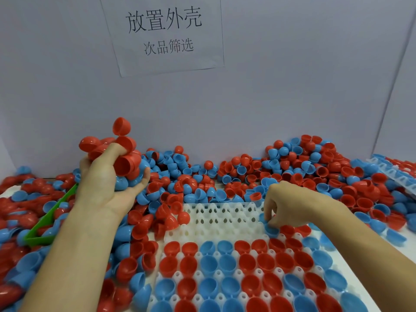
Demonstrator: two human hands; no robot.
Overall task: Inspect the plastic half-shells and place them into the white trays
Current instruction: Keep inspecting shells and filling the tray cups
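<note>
Fingers of left hand curl up round a heaped handful of shells, mostly red, some blue low in the palm. One red shell sits at the very top of the heap, above the rest. Hand is raised over the left part of the loose pile.

Right hand reaches down, knuckles up, fingers bent; fingertips pinch a blue shell at the right side of the tray, right at the boundary between bare pockets and filled ones.

Tray is white, with rows of pockets and small pegs between. Near rows are filled with shells, open side up, red and blue in blocks. Far rows, left and centre, are bare. A few red shells lie filled just right of the right hand.

Loose shells, red and blue, cover the table along the far side and down the left, banked against the grey wall. More lie scattered on the right.

Green scoop lies half buried in shells on the left, partly under the left forearm.

Second tray far right, tilted, holding some shells; detail blurred.

Paper sign with printed characters is stuck on the wall above.
</note>
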